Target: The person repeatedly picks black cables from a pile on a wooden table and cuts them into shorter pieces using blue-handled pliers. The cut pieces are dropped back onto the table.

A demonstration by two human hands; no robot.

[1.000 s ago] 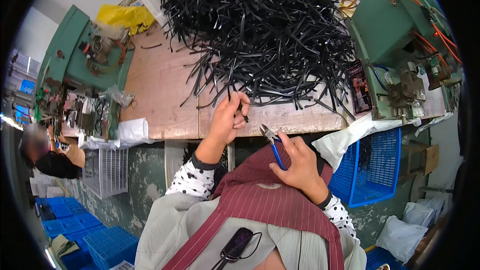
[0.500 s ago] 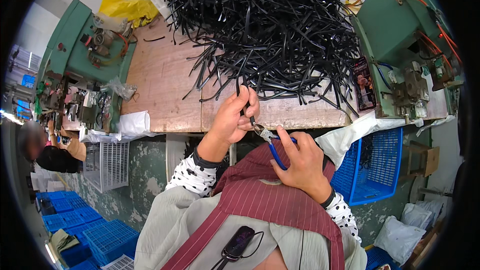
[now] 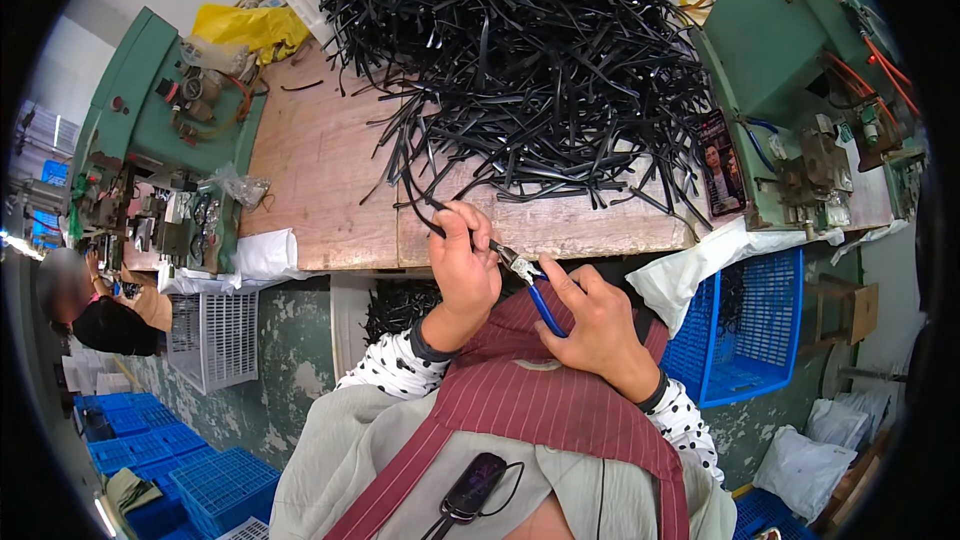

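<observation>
Close to the table's front edge, my left hand is closed around a thin black plastic strip. The strip's far part curves up toward the pile, and its other end meets the jaws of the cutting pliers. These pliers have blue handles and a metal head, and my right hand grips them. Its index finger lies along the upper handle, largely hiding it. Both hands are just above my maroon striped apron. Beyond them spreads a big heap of similar black strips.
Green machines flank the wooden table, with another green machine at right. A blue crate stands below right, partly under a white sheet. Another person is at far left, near a white crate.
My left hand has come slightly down and to the right; the strip in it has swung from nearly upright to slanting left. The pliers' head stays at the strip's near end.
</observation>
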